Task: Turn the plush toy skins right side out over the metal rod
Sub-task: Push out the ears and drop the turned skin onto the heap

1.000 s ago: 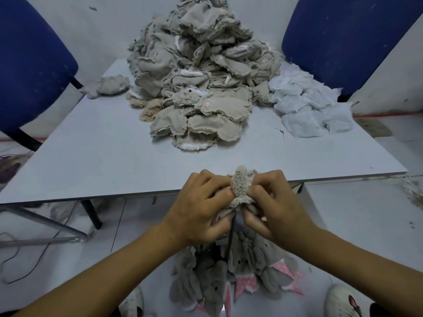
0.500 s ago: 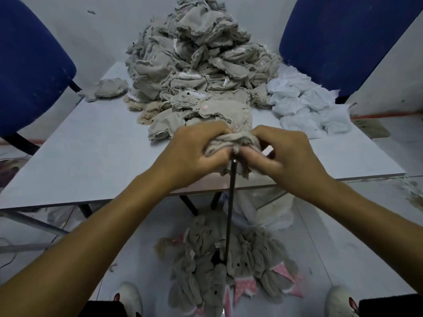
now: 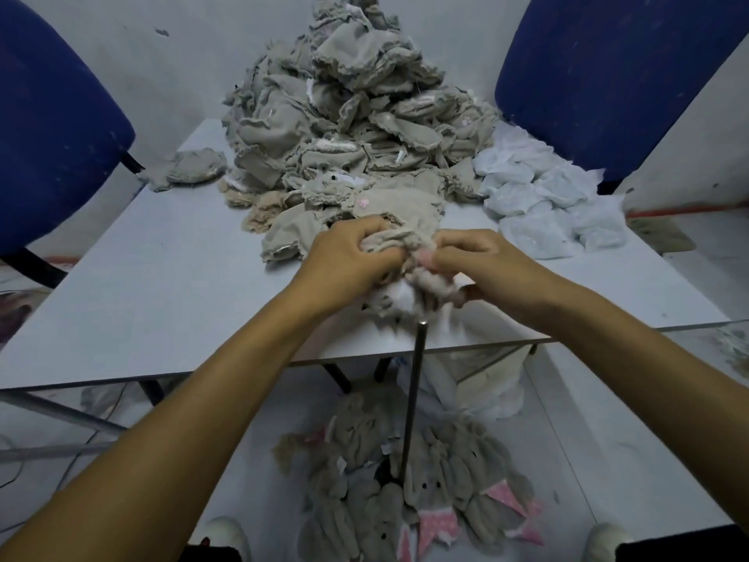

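Head view looks down over a grey desk (image 3: 162,285) toward both hands, which meet above its near edge. Left hand (image 3: 348,261) has its fingers curled round the upper bunch of a beige plush toy skin (image 3: 409,273); right hand (image 3: 478,261) pinches the same skin from the other side, fingertips pressed into the fabric. Hands are close together, with only the bunched skin between them. Lower part of the skin hangs ragged below the hands; motion blur there hides the detail. Metal rod (image 3: 412,403) stands near upright below the skin, its top end visible just beneath the hanging fabric; whether rod and skin touch cannot be told. Rod's foot is hidden among a heap of grey finished skins (image 3: 409,496) with pink parts, lying on the floor between two white shoes. On the far half of the desk sits a tall pile of beige unturned skins (image 3: 352,127). Just beside it, to the right, lies a smaller pile of white skins (image 3: 543,204). One beige skin (image 3: 190,168) lies apart at the left. Blue chair backs (image 3: 608,75) stand at either far corner.
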`<move>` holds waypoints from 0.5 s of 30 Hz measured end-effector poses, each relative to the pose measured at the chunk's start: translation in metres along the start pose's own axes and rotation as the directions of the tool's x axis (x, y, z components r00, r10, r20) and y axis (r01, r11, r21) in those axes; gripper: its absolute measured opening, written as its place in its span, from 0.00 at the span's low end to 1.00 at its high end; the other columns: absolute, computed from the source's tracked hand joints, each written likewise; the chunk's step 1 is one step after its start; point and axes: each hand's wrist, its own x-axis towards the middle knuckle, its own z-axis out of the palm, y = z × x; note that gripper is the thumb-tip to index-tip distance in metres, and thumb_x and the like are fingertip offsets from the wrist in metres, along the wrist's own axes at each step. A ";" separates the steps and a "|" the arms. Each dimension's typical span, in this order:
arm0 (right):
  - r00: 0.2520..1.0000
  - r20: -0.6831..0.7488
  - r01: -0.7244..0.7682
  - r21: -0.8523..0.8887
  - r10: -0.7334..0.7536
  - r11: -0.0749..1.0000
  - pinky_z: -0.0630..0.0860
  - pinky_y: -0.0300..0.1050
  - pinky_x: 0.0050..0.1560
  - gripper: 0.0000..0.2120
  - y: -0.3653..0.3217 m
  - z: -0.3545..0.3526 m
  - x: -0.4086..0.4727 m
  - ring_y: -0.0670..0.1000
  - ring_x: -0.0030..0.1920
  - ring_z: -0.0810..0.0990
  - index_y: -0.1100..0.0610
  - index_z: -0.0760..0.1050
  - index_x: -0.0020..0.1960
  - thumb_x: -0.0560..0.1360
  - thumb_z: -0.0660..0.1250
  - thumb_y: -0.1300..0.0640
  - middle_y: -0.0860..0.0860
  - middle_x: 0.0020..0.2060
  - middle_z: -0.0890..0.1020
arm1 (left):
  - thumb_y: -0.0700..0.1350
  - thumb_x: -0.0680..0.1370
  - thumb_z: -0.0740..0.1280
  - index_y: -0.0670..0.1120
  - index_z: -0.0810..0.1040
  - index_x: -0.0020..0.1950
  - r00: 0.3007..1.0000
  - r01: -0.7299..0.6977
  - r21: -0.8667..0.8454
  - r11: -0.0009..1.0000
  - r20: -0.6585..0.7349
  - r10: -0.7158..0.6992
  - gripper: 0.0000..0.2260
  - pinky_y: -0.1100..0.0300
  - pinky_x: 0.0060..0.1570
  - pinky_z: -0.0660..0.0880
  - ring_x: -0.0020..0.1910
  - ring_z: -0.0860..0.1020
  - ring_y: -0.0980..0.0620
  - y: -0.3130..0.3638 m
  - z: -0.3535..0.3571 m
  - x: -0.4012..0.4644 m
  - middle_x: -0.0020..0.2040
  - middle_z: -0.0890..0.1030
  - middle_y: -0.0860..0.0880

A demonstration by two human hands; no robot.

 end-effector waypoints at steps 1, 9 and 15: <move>0.996 0.084 0.005 0.018 -0.006 1.000 0.74 0.41 0.37 0.07 0.000 -0.001 -0.004 0.44 0.37 0.76 0.52 0.79 0.39 0.76 0.69 0.56 0.45 0.34 0.77 | 0.49 0.65 0.68 0.55 0.76 0.32 1.000 0.004 0.004 1.000 0.000 -0.004 0.02 0.59 0.31 0.69 0.28 0.72 0.57 -0.002 -0.001 0.001 0.27 0.76 0.57; 0.970 -0.209 0.088 -0.182 -0.126 0.979 0.75 0.50 0.36 0.07 0.013 0.009 -0.011 0.46 0.32 0.77 0.57 0.79 0.40 0.73 0.74 0.55 0.53 0.29 0.79 | 0.47 0.66 0.67 0.50 0.74 0.32 0.997 0.076 -0.126 0.989 -0.004 -0.077 0.04 0.60 0.34 0.67 0.31 0.72 0.56 0.004 0.019 0.001 0.30 0.75 0.55; 0.841 -0.509 0.011 -0.322 -0.183 0.947 0.60 0.39 0.27 0.15 0.032 -0.002 -0.007 0.43 0.26 0.64 0.60 0.69 0.31 0.70 0.69 0.52 0.47 0.23 0.68 | 0.45 0.70 0.64 0.40 0.79 0.50 0.922 0.184 -0.389 0.902 0.386 -0.022 0.13 0.59 0.41 0.73 0.41 0.78 0.50 0.013 0.021 -0.001 0.41 0.81 0.47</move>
